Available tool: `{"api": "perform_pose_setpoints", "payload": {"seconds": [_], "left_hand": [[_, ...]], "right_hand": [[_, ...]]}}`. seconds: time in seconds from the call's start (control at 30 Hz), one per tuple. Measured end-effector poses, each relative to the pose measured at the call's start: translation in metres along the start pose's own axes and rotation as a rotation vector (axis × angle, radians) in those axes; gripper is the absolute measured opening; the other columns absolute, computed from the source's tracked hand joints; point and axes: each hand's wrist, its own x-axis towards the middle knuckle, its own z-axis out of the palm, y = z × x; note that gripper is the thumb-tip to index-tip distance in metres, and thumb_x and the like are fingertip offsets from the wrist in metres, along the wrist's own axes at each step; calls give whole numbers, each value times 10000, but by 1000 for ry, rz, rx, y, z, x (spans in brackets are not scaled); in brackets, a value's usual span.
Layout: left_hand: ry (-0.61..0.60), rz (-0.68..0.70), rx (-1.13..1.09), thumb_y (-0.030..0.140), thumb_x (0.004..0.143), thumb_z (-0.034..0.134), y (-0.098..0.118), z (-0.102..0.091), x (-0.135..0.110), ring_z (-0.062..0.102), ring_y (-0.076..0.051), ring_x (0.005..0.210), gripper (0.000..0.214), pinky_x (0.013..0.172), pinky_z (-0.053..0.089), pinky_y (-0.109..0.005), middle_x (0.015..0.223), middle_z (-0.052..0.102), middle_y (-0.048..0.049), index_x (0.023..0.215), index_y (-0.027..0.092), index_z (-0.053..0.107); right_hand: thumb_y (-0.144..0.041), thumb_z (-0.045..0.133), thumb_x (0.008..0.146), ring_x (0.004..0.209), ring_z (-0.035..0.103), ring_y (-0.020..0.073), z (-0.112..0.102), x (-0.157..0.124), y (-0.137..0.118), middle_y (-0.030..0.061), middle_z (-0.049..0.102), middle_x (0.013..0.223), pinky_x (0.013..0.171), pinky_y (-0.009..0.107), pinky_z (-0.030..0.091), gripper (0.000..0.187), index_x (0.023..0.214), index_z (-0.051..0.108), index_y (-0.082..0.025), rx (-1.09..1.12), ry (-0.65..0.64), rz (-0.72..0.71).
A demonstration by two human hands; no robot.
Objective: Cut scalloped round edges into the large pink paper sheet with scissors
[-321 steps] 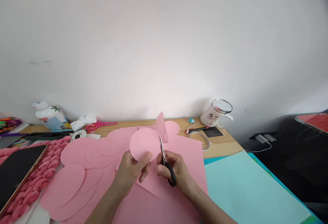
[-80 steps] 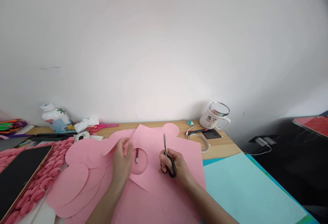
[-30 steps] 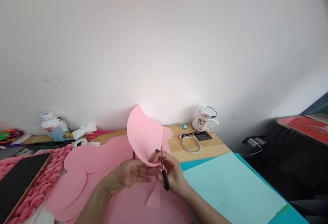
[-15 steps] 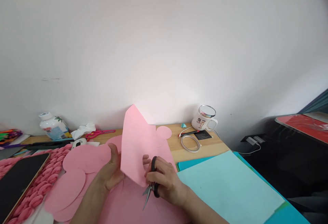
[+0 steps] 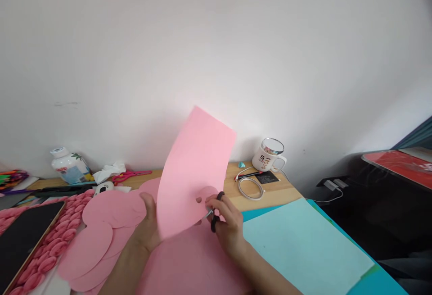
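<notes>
A pink paper sheet [image 5: 192, 169] stands raised and curved in front of me. My left hand [image 5: 146, 227] is at its left edge, thumb showing and the other fingers hidden behind the paper. At the sheet's lower right, my right hand [image 5: 231, 229] grips black-handled scissors [image 5: 216, 223], their blades touching the paper beside a small hole and a rounded flap. Under both hands lies more pink paper [image 5: 189, 268]. To the left, several pink paper ovals [image 5: 86, 250] overlap in a loose pile.
Light blue sheets [image 5: 303, 245] lie at the right. Behind stand a white mug [image 5: 268, 155], a coiled cable [image 5: 250, 189] and a white bottle [image 5: 70, 166]. Pink scissors [image 5: 130, 176] rest at the back, and a phone [image 5: 29, 241] lies on a pink braided mat [image 5: 50, 252].
The pink sheet has turned, its top swinging up and to the right. My right hand has moved up and right with the scissors, bringing their blades to the paper.
</notes>
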Motion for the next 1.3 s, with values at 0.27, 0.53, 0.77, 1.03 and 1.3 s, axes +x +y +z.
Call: {"api": "perform_pose_setpoints", "payload": {"seconds": [0.27, 0.53, 0.77, 1.03, 1.3], "left_hand": [[-377, -151, -299, 713, 690, 368, -5, -3, 7, 392, -371, 1202, 807, 926, 302, -570, 1217, 537, -207, 1274, 160, 430], [-234, -172, -38, 410, 796, 546, 3, -12, 1, 564, -290, 1011, 381, 820, 436, -382, 1053, 662, -125, 1073, 157, 611], [99, -217, 167, 125, 658, 638, -4, -7, 7, 642, -246, 726, 204, 598, 474, -319, 732, 702, -71, 861, 122, 639], [113, -14, 217, 188, 664, 656, 2, 4, 3, 624, -190, 629, 183, 547, 462, -269, 667, 677, -21, 842, 155, 638], [155, 85, 186, 251, 654, 694, 4, -5, 2, 634, -195, 710, 147, 568, 467, -243, 700, 682, -21, 763, 164, 646]], "right_hand": [[36, 391, 759, 696, 540, 134, 1, 1, 6, 39, 506, 771, 570, 222, 461, 322, 838, 605, -191, 4, -213, -85], [46, 417, 680, 678, 453, 145, 2, 1, -4, 11, 448, 713, 768, 322, 434, 342, 806, 622, -197, -69, -628, -237], [-69, 603, 669, 692, 471, 156, 3, 0, 1, 20, 506, 775, 596, 248, 381, 265, 902, 612, -195, 7, -708, -89], [-417, 718, 648, 782, 522, 198, -7, 13, -8, 45, 582, 829, 736, 296, 397, 355, 871, 564, -188, 387, -338, 243], [-376, 592, 773, 587, 395, 119, -5, 20, -10, -14, 469, 657, 558, 248, 325, 222, 742, 519, -168, 663, -378, 498]]}}
